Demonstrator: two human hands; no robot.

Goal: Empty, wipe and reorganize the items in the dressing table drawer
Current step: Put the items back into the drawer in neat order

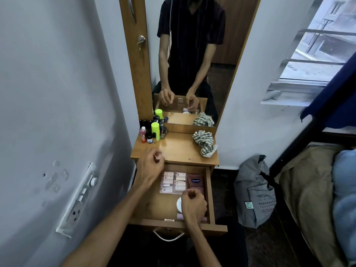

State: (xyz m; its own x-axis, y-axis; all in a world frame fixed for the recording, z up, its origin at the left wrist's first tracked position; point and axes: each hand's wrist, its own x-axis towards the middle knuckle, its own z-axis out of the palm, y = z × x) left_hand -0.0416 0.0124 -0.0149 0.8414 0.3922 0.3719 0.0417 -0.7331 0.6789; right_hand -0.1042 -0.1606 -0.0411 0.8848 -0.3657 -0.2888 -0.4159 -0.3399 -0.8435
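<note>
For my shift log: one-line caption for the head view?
Both hands, left and right, work over the open drawer; small bottles and cloth sit on top.

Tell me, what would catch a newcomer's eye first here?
Probably the open drawer under both hands, left hand at its back edge, right hand over the front. Then the lime-green-capped bottle among small bottles at the tabletop's back left, and the checked cloth crumpled at its right.

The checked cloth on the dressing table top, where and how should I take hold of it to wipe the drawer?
Grab the checked cloth at its bunched upper mound, pinching down from above with the right hand. It lies crumpled in a loose heap on the table top, with nothing crowding it, so any raised fold probably gives purchase.
</note>
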